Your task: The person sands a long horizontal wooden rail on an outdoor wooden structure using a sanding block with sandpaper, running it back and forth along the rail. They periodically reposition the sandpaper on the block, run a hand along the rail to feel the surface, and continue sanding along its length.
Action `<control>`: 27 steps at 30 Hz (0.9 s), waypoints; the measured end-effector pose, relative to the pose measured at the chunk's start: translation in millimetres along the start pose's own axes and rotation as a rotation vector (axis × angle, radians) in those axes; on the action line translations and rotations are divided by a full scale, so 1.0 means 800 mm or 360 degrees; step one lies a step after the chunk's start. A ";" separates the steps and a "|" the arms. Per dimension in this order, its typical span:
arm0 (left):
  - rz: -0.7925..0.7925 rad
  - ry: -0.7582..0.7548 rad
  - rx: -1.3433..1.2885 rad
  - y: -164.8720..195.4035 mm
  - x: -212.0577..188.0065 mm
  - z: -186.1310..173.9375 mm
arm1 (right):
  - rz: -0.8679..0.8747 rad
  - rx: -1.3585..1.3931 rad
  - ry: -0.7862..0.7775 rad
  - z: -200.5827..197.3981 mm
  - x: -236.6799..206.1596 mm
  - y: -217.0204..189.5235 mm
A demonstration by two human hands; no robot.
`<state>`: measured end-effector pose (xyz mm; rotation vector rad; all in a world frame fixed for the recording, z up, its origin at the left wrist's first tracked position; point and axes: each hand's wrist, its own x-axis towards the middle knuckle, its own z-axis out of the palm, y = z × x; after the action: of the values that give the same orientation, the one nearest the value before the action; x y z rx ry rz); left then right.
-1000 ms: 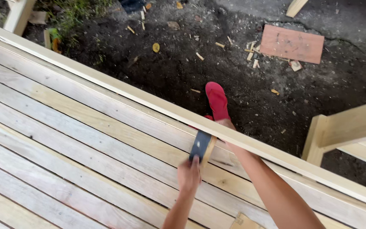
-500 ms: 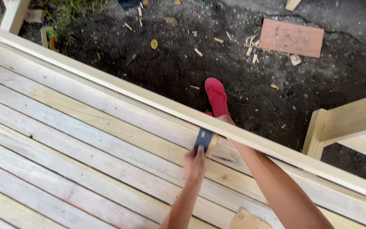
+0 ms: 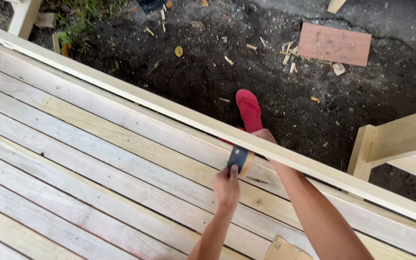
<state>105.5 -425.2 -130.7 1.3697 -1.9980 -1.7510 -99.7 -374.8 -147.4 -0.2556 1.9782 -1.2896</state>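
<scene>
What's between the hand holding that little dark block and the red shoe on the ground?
In the head view, a pale wooden rail crosses between the left hand, which grips the dark block, and the red shoe; the right hand rests there.

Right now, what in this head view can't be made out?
- Right hand: mostly behind the pale wooden rail; its grip is unseen.
- Dark-faced sanding block: far end behind the rail, under left hand.
- Brown cardboard scrap: cut off by the bottom edge.

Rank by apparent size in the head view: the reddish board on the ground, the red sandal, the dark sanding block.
1. Reddish board, though it lies farthest from the camera.
2. Red sandal.
3. Dark sanding block, partly hidden by the left hand.
</scene>
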 end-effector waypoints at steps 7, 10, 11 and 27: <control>0.0072 0.0023 -0.0232 -0.006 -0.036 0.001 | 0.0043 -0.0151 -0.0058 -0.008 -0.015 -0.007; -0.0329 -0.0068 -0.0124 -0.017 -0.045 0.002 | 0.0057 -0.0184 -0.0038 -0.019 -0.023 -0.004; -0.0271 -0.0054 -0.0164 -0.016 -0.039 0.006 | 0.0057 -0.0206 -0.0015 -0.019 -0.022 -0.004; -0.0120 -0.0071 -0.0199 -0.020 -0.040 0.025 | 0.0077 -0.0480 0.0189 -0.026 -0.040 0.006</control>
<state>119.4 -386.8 -136.6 1.3946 -1.8455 -1.9193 -90.2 -341.3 -131.9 -0.2796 2.2661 -0.9926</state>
